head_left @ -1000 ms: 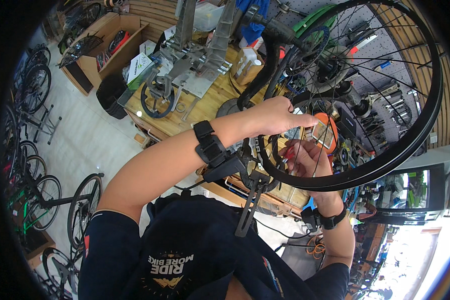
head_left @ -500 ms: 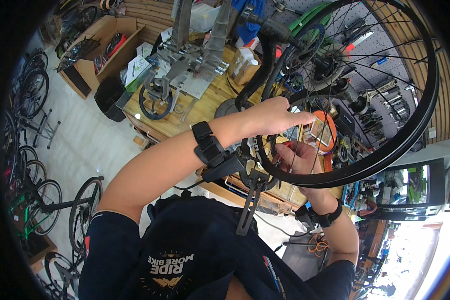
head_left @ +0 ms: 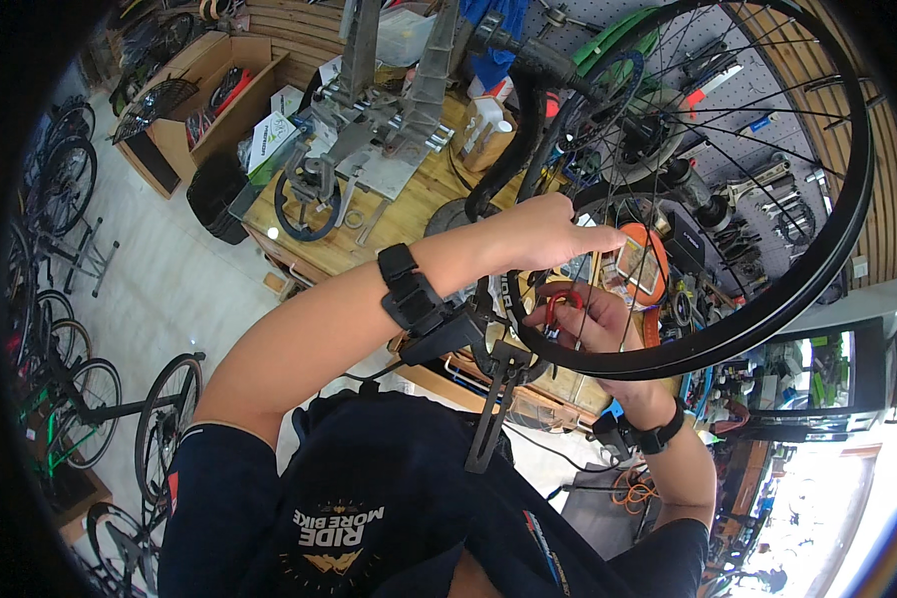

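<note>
Head view: a wheel [head_left: 767, 299] is held up in front of the person, black rim, thin spokes, hub at far centre. Left hand [head_left: 548, 234] reaches across from the left, fingers [head_left: 598, 237] curled among the spokes just inside the near rim; it looks like they close on a spoke, but the exact grip is hard to tell. Right hand [head_left: 593, 319] comes up from below at the near rim, fingers pinched together on a small red spoke key [head_left: 565, 302], which sits at the rim where a spoke meets it.

Doing it well, as a judgement: seat the key square on the nipple before turning, brace the spoke with the left hand so it does not twist, make small turns, keep the rim steady.

Around: an orange gadget with a pale screen [head_left: 643, 264] sits just behind the spokes, near both hands. A black strap [head_left: 409, 289] wraps the left forearm with a black bracket hanging below it; a dark watch [head_left: 658, 437] is on the right wrist. Far left, a wooden table [head_left: 409, 214] carries a metal truing stand [head_left: 369, 110] and a small wheel [head_left: 304, 204]. Tool wall [head_left: 757, 120] at far right. Bikes [head_left: 70, 399] are parked along the left floor.

In the way: crossing spokes crowd the key's swing, the left fingers sit close to the key, and the bracket hangs just beside the near rim.
</note>
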The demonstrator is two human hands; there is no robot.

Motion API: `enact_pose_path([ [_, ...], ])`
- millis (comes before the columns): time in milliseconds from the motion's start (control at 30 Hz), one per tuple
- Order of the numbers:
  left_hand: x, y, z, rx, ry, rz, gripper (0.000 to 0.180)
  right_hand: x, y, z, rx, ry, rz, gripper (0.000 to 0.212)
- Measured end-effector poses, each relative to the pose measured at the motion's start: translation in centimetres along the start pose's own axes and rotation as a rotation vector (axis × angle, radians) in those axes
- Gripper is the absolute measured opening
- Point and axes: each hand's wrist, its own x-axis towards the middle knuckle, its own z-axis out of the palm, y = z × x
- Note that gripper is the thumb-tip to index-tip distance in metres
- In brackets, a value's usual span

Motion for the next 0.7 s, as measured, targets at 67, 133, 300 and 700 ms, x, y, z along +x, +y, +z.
enact_pose_path([
  [67,0.1,-0.3,0.2,0.007,0.031,0.015,0.061,0.4,-0.1,-0.7,0.119,-0.073,0.05,0.034],
  [133,0.2,-0.3,0.3,-0.031,0.005,0.035,0.061,0.6,-0.2,-1.6,0.254,-0.186,0.08,0.037],
  [300,-0.5,0.8,0.0,-0.051,-0.024,-0.006,0.059,1.4,0.5,-2.9,0.407,-0.299,0.146,0.04],
  [700,0.6,-0.3,-0.3,-0.075,-0.115,-0.055,0.057,3.2,1.8,-3.7,0.393,-0.46,0.097,0.038],
])
